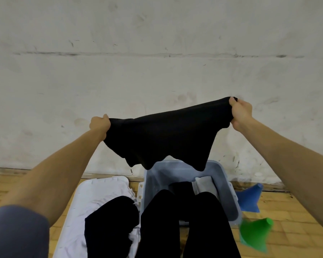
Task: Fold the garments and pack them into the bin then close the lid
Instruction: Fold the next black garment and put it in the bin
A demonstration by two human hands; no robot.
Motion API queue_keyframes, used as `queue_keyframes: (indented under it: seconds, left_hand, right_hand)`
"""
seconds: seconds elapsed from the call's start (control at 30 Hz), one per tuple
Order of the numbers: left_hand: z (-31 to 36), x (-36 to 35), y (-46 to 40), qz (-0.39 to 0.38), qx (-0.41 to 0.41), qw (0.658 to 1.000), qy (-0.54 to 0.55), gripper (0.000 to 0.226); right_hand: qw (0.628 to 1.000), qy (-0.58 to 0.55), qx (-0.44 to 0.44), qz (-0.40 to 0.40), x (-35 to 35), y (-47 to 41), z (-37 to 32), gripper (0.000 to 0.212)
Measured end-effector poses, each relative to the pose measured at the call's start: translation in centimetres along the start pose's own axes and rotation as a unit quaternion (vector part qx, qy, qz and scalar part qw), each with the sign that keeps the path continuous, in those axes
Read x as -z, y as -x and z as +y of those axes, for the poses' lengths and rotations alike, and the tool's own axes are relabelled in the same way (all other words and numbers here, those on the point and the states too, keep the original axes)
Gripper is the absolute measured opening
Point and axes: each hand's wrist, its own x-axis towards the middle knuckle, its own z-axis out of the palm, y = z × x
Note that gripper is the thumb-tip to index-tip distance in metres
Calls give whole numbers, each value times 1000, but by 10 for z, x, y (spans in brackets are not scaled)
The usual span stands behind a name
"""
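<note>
A: What are your hands doing?
B: Your left hand (99, 124) and right hand (241, 112) each grip a top corner of the black garment (164, 140), stretched between them.
A: And the bin?
B: The bin (229, 198) stands open below both hands.

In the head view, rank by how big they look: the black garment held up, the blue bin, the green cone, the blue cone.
1. Black fabric garment, held spread.
2. Pale blue plastic bin, partly hidden.
3. Green plastic cone and blue plastic cone: look alike; green nearer, so unsure.
</note>
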Motion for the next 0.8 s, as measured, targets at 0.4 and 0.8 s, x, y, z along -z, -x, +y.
queue_keyframes:
  seconds: [0.4, 0.8]
  left_hand:
    - [-43, -20, -3, -36, -167, 957, -237, 52]
    - [-51, -21, -4, -16, 150, 977, 149, 38]
  right_hand:
    - [998, 28, 34, 33, 0, 0, -2, 18]
    - [993, 67, 61, 71, 20, -10, -15, 21]
